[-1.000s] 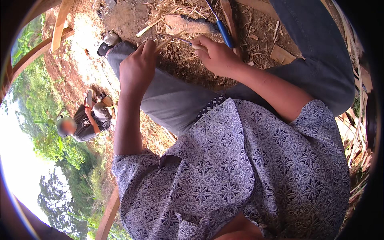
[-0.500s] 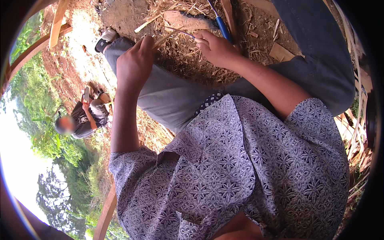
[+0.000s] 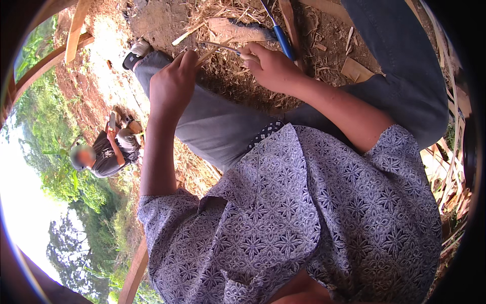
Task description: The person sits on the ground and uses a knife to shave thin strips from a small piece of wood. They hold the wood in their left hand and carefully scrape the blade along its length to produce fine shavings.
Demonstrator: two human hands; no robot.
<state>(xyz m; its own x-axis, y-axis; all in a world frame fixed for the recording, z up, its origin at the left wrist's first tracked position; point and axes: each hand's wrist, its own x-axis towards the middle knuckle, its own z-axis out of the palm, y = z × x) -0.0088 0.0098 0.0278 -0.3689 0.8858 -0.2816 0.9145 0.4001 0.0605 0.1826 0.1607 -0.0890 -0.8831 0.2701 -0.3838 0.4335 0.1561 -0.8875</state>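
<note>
Below and just left of the blue-handled tool [image 3: 284,43], the right hand [image 3: 271,68] gripped a slim knife [image 3: 227,48]. Farther left of that tool, the left hand [image 3: 174,78] held a thin wooden strip [image 3: 206,55]. A charred board [image 3: 228,32] lay just left of it; a seated co-worker [image 3: 114,152], well left.

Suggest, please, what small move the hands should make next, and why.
Probably a light stroke of the knife along the stick, away from the left hand: that hand grips the stick with a length jutting free, and the knife, held in the right hand, appears to cross it, though contact is unclear.
</note>
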